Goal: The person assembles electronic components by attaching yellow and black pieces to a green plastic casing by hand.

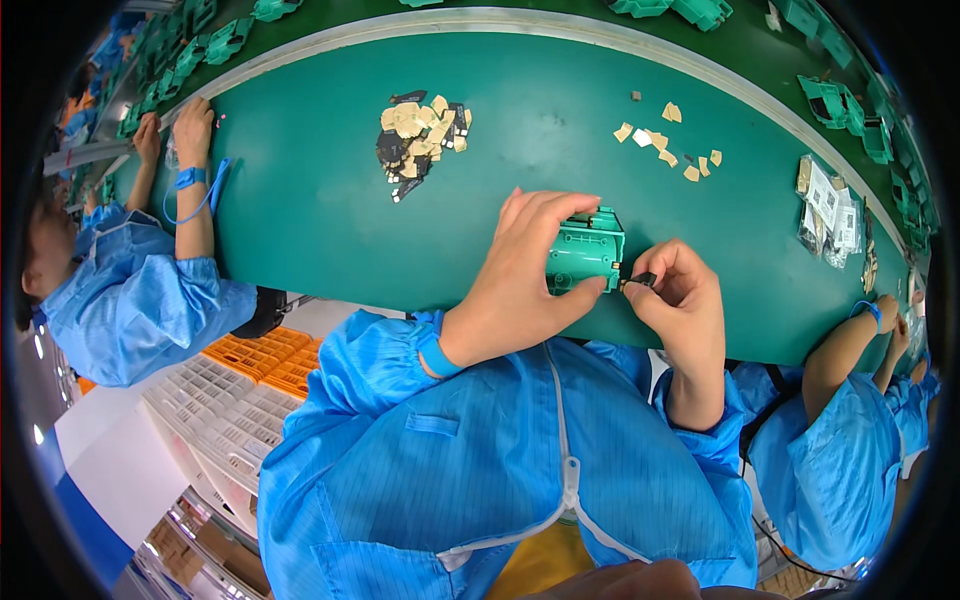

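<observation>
My left hand (530, 265) grips a green plastic housing (583, 254) across its left side, thumb at the near edge and fingers at the far edge. Close to the housing's lower right corner, my right hand (680, 295) pinches a small black piece (645, 279) between thumb and fingers. Whether that piece touches the housing I cannot tell. Beyond my left hand lies a pile of black and tan flat pieces (425, 135). Several small tan pieces (657, 140) are scattered at the far right of the green table mat (330, 200).
Plastic bags with white labels (830, 215) lie on the right of the mat. A pale rail (480, 17) borders the far edge, with more green housings (828, 103) beyond. Co-workers in blue sit at left (150, 280) and right (830, 470). Orange and white crates (265, 355) stand lower left.
</observation>
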`<action>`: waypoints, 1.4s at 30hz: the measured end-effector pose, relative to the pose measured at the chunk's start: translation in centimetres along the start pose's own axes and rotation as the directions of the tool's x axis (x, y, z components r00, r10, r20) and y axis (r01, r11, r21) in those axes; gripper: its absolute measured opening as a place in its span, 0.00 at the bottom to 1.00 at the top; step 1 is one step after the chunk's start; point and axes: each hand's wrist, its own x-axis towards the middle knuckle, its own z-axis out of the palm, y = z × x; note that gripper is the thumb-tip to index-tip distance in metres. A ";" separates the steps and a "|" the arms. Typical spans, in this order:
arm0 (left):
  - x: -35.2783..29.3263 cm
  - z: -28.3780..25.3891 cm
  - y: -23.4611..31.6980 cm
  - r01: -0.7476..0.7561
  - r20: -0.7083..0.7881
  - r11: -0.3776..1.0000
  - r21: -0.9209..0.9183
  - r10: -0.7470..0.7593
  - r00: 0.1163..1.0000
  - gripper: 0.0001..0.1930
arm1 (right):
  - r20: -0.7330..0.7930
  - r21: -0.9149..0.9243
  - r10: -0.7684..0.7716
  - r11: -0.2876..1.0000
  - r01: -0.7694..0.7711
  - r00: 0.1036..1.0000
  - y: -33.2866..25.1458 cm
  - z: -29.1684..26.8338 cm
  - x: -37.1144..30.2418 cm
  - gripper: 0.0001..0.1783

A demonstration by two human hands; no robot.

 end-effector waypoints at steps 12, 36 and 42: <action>-0.2 1.3 -0.7 0.015 -0.043 0.998 0.067 -0.012 0.999 0.34 | -0.105 -0.042 0.014 0.999 -0.018 0.994 0.0 0.8 -0.3 0.13; -0.3 1.7 -0.7 0.004 -0.067 0.993 0.121 0.004 0.998 0.30 | -0.113 -0.090 0.039 0.995 -0.049 0.993 -0.3 0.8 0.0 0.12; -0.3 1.7 -0.7 0.000 -0.063 0.991 0.131 0.008 0.998 0.30 | -0.112 -0.099 0.052 0.993 -0.063 0.992 -0.3 0.8 0.0 0.12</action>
